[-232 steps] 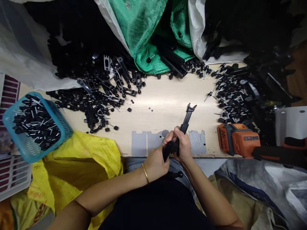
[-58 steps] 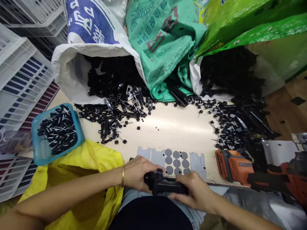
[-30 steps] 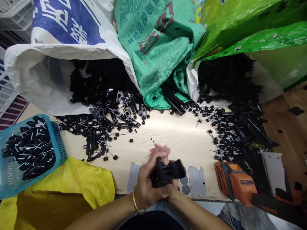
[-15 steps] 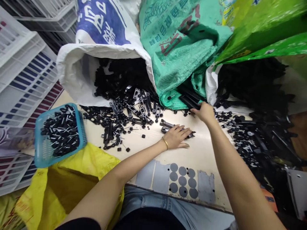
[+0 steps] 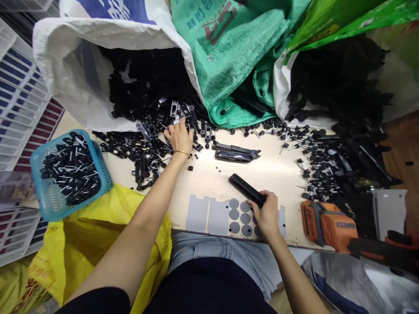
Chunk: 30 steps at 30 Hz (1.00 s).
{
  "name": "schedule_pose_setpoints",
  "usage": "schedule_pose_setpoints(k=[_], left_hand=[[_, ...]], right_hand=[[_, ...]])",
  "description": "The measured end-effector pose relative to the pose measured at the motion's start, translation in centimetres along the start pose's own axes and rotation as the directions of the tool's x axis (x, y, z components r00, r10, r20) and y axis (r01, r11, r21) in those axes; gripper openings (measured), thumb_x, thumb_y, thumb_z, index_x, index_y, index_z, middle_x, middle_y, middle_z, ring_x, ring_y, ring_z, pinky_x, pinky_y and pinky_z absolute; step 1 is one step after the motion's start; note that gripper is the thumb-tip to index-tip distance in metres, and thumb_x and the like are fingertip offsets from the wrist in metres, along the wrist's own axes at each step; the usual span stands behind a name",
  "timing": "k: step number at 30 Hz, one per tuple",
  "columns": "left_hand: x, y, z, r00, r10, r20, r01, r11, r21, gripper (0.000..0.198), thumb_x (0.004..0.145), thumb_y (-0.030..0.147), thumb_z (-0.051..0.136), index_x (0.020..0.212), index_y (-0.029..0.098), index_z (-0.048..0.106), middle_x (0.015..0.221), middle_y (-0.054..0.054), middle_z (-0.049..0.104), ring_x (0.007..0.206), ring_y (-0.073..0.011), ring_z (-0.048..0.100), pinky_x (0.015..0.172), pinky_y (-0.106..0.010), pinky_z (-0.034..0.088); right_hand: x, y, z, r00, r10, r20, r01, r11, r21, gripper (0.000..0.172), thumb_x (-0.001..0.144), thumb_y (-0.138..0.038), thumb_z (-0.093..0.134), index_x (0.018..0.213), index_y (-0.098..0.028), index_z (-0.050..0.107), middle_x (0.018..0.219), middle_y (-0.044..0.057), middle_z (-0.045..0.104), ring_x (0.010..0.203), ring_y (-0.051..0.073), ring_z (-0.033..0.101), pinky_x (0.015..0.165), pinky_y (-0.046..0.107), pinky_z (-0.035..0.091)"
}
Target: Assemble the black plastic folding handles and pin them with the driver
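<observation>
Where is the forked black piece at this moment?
In the head view, the forked black piece lies on the table, just in front of the green sack, to the right of the left hand.

Orange battery pack [image 5: 329, 224]: "20V". Green sack [image 5: 235, 56]: ®, cropped Chinese characters. White sack [image 5: 114, 32]: cropped Chinese. Yellow bag [image 5: 104, 237]: red lettering, illegible.

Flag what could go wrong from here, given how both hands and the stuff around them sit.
1. The left hand is at a tangled heap of black parts, so neighbouring parts could snag or get dragged along.
2. The right hand grips the black bar near one end, so the far end might swing or knock something.
3. The orange battery pack lies near the table's front edge; the right arm could bump it.
</observation>
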State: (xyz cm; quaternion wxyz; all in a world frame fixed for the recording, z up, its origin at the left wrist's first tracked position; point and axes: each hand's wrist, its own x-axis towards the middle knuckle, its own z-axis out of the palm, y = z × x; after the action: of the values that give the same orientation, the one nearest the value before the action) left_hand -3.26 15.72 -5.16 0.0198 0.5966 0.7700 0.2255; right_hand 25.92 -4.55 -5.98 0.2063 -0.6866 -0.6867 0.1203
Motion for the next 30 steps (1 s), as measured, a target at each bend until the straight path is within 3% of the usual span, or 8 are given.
schedule_pose_setpoints(k=[4,8,11,14,17,20,26,30], left_hand=[[-2.5,1.0,-2.0,0.987,0.158,-0.004,-0.157,0.976,-0.153,0.034,0.083,0.026,0.055,0.116,0.016,0.053,0.099,-0.01,0.06,0.097,-0.0258,0.053,0.09,-0.041,0.039],[-10.7,1.7,-4.4,0.928,0.34,0.154,-0.278,0.905,-0.323,0.02,0.083,0.026,0.057,0.1,0.016,0.062,0.081,-0.004,0.057,0.076,-0.0179,0.054,0.068,-0.029,0.045],[-17.2,2.1,-3.9,0.868,0.392,0.303,-0.249,0.874,-0.418,0.017,0.084,0.026,0.058,0.097,0.018,0.063,0.078,-0.002,0.056,0.076,-0.016,0.054,0.069,-0.028,0.046],[-20.6,2.7,-2.6,0.884,0.341,0.319,-0.213,0.903,-0.373,0.019,0.084,0.03,0.057,0.098,0.019,0.064,0.08,-0.003,0.058,0.083,-0.0175,0.055,0.08,-0.033,0.044],[-21.1,3.3,-1.9,0.909,0.295,0.295,-0.188,0.921,-0.341,0.023,0.086,0.033,0.054,0.103,0.02,0.063,0.087,-0.003,0.06,0.089,-0.0178,0.055,0.085,-0.035,0.04],[-20.8,3.6,-1.7,0.922,0.264,0.284,-0.152,0.92,-0.361,0.022,0.087,0.033,0.053,0.103,0.021,0.063,0.089,-0.003,0.061,0.09,-0.017,0.056,0.087,-0.034,0.039],[-21.0,3.7,-1.3,0.93,0.275,0.243,-0.16,0.899,-0.407,0.02,0.088,0.03,0.052,0.102,0.018,0.061,0.088,-0.003,0.061,0.088,-0.0164,0.056,0.087,-0.033,0.039],[-21.5,4.0,-0.6,0.95,0.26,0.174,-0.171,0.897,-0.409,0.018,0.087,0.026,0.054,0.101,0.017,0.058,0.087,-0.004,0.057,0.087,-0.0182,0.054,0.083,-0.033,0.04]], right_hand=[[-0.1,-0.2,-0.5,0.996,-0.057,0.069,0.067,0.987,-0.145,0.031,0.087,-0.041,0.048,0.103,-0.014,0.047,0.092,0.012,0.055,0.085,0.026,0.05,0.072,0.038,0.041],[-0.2,-0.8,-2.4,0.973,-0.102,0.208,0.157,0.951,-0.266,0.033,0.086,-0.042,0.05,0.104,-0.014,0.048,0.09,0.012,0.057,0.085,0.027,0.051,0.07,0.037,0.038],[0.0,-2.0,-2.7,0.943,-0.117,0.31,0.204,0.943,-0.264,0.042,0.08,-0.052,0.055,0.099,-0.015,0.051,0.088,0.011,0.056,0.084,0.028,0.051,0.069,0.037,0.039],[0.9,-3.6,-1.8,0.913,-0.143,0.382,0.222,0.96,-0.172,0.044,0.081,-0.052,0.056,0.103,-0.015,0.052,0.092,0.011,0.055,0.084,0.026,0.053,0.069,0.034,0.041],[1.6,-5.1,-0.2,0.911,-0.124,0.393,0.191,0.972,-0.137,0.037,0.088,-0.032,0.048,0.122,-0.015,0.046,0.098,0.011,0.055,0.085,0.023,0.055,0.063,0.03,0.042],[1.3,-5.9,1.1,0.924,-0.071,0.376,0.137,0.979,-0.153,0.045,0.089,-0.021,0.041,0.133,-0.014,0.037,0.101,0.012,0.053,0.084,0.023,0.055,0.06,0.03,0.043],[0.5,-5.2,1.9,0.951,-0.107,0.291,0.092,0.994,0.065,0.049,0.083,-0.013,0.042,0.132,-0.014,0.039,0.109,0.013,0.05,0.101,0.024,0.051,0.086,0.036,0.047],[0.8,-4.5,2.2,0.947,-0.152,0.284,0.097,0.975,0.198,0.051,0.08,-0.013,0.045,0.131,-0.018,0.04,0.106,0.011,0.049,0.101,0.024,0.051,0.087,0.038,0.048]])
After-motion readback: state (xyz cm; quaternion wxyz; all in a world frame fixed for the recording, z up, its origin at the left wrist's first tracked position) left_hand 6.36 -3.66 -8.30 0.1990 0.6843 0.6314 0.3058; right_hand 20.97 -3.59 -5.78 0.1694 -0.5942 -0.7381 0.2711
